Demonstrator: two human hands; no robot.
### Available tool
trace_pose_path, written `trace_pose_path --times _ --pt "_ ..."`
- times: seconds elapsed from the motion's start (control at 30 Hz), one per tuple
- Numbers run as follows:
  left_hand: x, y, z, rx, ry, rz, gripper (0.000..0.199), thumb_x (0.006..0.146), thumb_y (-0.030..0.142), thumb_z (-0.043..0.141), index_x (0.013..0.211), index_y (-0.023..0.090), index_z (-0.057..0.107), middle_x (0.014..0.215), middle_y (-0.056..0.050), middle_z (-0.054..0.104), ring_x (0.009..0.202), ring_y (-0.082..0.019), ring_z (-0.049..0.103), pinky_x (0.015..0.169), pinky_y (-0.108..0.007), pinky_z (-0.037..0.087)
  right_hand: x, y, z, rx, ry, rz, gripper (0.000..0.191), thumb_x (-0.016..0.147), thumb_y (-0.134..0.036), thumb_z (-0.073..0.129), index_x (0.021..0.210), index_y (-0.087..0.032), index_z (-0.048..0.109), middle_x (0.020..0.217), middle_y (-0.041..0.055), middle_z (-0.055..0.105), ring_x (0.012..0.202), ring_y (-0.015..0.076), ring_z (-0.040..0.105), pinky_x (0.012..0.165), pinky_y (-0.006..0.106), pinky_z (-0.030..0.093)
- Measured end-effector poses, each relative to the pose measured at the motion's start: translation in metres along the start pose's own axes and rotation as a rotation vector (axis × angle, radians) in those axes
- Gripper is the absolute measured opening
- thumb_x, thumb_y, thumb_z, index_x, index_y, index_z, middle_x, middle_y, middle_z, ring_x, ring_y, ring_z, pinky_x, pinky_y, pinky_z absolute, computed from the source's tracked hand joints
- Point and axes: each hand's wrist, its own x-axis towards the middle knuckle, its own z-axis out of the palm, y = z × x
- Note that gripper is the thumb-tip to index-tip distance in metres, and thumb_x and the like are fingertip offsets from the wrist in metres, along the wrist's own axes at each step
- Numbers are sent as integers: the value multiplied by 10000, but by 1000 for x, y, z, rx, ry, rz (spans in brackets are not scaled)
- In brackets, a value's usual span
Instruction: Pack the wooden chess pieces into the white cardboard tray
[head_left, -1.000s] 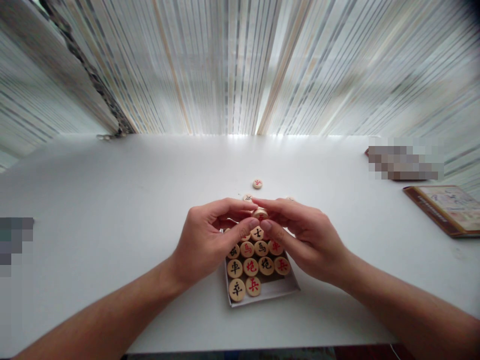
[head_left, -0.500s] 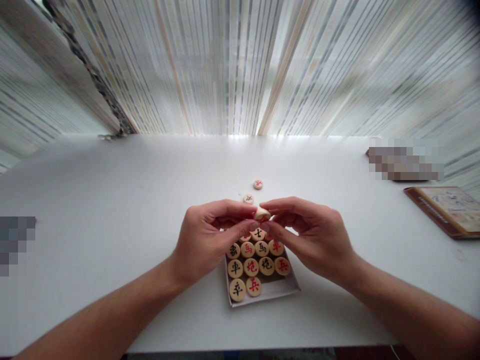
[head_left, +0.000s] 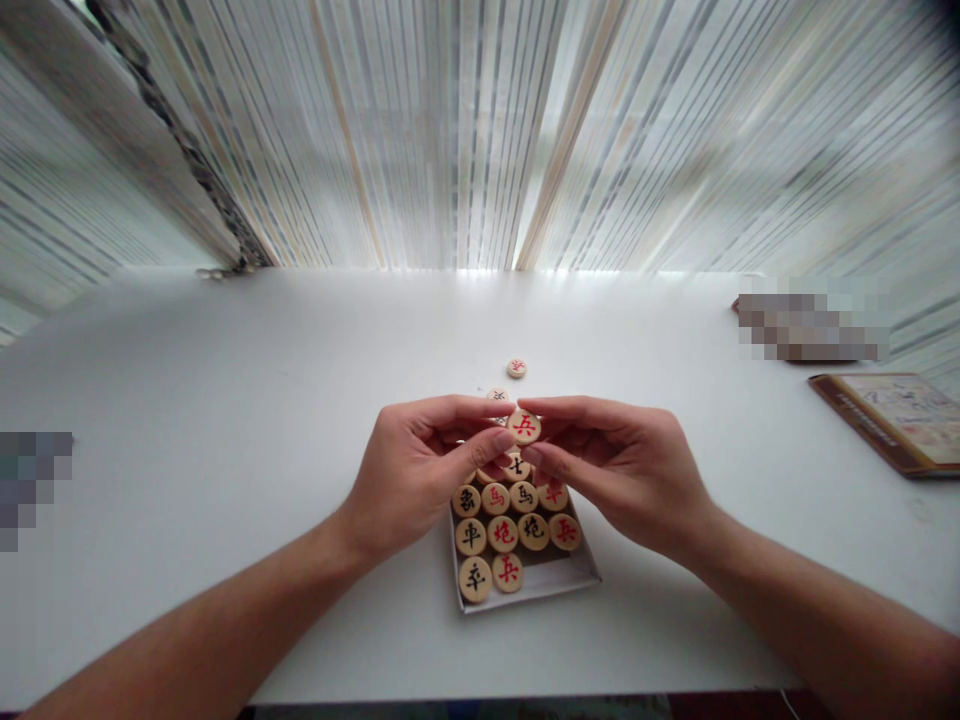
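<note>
Between my two hands is a round wooden Chinese chess piece point(head_left: 524, 427), its red character facing me. My left hand point(head_left: 420, 470) pinches its left side with thumb and fingers. From the other side, the fingertips of my right hand point(head_left: 622, 470) close on it too. Below them lies a shallow white box point(head_left: 559, 578) with several pieces in rows, some marked in red and some in black. Its front row holds a black-marked piece point(head_left: 475, 578) and a red-marked piece point(head_left: 508, 572) at the left. My fingers hide part of the box's far rows.
Beyond my hands, a red-marked piece point(head_left: 516, 368) and a black-marked piece point(head_left: 498, 396) lie on the white table point(head_left: 300, 350). A brown-edged flat box or board point(head_left: 900, 425) is at the right. Striped curtains point(head_left: 420, 140) hang behind the table.
The piece in my fingers has turned from a tilted position so that its red character now faces me upright. Both hands stay in nearly the same place.
</note>
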Motion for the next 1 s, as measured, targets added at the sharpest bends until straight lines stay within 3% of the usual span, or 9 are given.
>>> trace_pose_path --times 0.33,0.57,0.73,0.87,1.0 --pt "-1 -1 -1 29 -61 13 277 840 209 906 1104 140 857 982 -103 871 774 -194 836 698 -242 718 2 -3 0 -17 7 40 304 842 -240 916 1129 -161 853 799 65 830 613 143 739 564 233 632" --pt "-1 1 0 84 -48 39 175 847 209 898 1005 142 864 903 -86 864 714 -177 820 678 -235 711 3 -9 -1 -102 -48 83 265 930 -421 836 989 -167 878 600 28 740 489 126 647 458 215 538" --pt "-3 -3 -1 36 -86 10 311 852 203 895 1149 139 831 860 -78 861 673 -167 810 662 -236 704 5 -12 -4 -82 -139 183 395 1002 -504 729 911 -139 852 633 58 744 537 131 664 505 219 553" --pt "-3 -3 0 31 -115 -19 322 842 171 896 1154 129 833 857 -81 861 700 -166 816 678 -219 695 7 -13 -4 48 -207 244 386 993 -505 739 920 -143 854 746 76 775 576 130 670 513 218 551" --pt "-3 -3 0 34 -123 -16 324 846 159 885 1164 121 829 809 -71 851 657 -158 801 651 -215 687 8 -14 -4 48 -196 274 399 954 -512 780 819 -139 825 639 37 696 519 115 591 478 217 495"
